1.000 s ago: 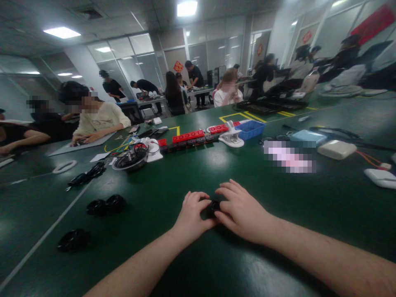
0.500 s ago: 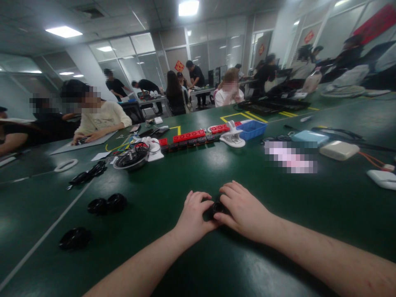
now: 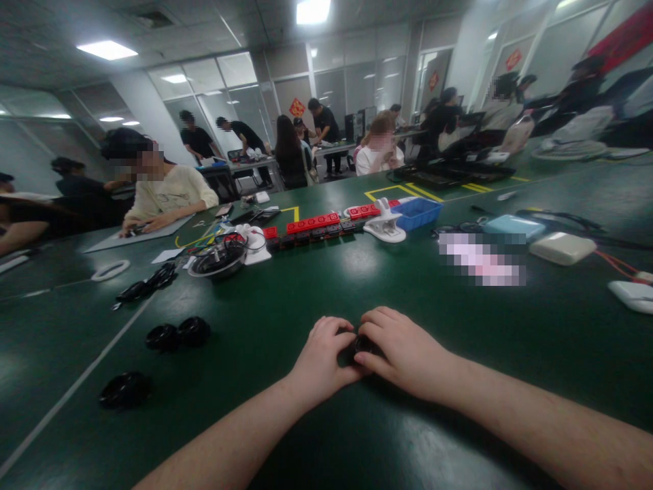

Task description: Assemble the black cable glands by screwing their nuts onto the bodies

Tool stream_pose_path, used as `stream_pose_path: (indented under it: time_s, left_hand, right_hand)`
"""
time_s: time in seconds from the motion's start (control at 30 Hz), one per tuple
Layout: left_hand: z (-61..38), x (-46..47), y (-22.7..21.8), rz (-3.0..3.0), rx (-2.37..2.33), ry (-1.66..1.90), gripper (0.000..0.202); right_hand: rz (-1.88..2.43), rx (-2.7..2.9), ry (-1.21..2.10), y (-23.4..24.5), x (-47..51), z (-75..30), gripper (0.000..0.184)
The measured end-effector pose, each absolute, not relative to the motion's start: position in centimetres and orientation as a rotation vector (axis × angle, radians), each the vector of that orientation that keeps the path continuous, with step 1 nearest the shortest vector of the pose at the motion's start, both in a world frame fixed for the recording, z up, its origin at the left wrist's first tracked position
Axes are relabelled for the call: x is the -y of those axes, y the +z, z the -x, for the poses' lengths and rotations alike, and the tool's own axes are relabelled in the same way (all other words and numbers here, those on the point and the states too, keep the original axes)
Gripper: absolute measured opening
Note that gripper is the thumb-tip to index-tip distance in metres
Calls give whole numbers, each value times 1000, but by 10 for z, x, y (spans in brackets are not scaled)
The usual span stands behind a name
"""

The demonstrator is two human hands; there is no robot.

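Note:
In the middle of the green table [image 3: 245, 354], both my hands are closed around a small black ring-shaped part [image 3: 363, 344]. My left hand [image 3: 326, 354] grips it from the left with thumb and fingers. From the right, the curled fingers and thumb of my right hand [image 3: 395, 347] hold the same part. My fingers cover most of it; a dark round opening shows between them. To the left lie two glossy black round pieces [image 3: 178, 333] side by side, and a similar black round piece [image 3: 125, 390] rests nearer to me.
Beyond my hands stand a metal bowl [image 3: 218, 264] of dark parts, a row of red and black blocks [image 3: 312, 224], a white clamp stand [image 3: 385, 226] and a blue bin [image 3: 417, 214]. A cream case [image 3: 561, 248] lies right. A co-worker [image 3: 163, 190] works at the far left.
Both hands stay on the black part, with the fingers shifting only slightly around it. The whole view has moved a little.

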State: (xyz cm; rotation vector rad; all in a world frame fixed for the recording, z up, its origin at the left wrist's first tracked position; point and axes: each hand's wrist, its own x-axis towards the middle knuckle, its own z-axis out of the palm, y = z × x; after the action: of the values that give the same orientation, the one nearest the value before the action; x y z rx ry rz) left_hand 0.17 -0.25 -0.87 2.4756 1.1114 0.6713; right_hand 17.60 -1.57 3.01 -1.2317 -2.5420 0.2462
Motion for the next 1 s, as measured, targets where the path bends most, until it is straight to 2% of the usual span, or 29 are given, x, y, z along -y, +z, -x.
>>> stream_pose_path:
  time_s: [0.17,0.43,1.0]
  left_hand:
    - [-1,3,-6,-2449,-1100,656,25]
    - [0,2,-8,-2400,-1092,658,29]
    - [1,1,-11,-2391,-1107,632,31]
  right_hand:
    - [1234,2489,404,30,14,-178,20]
    - [1176,2513,470,35,14,-179,17]
    - [948,2625,508,42,17,-181,33]
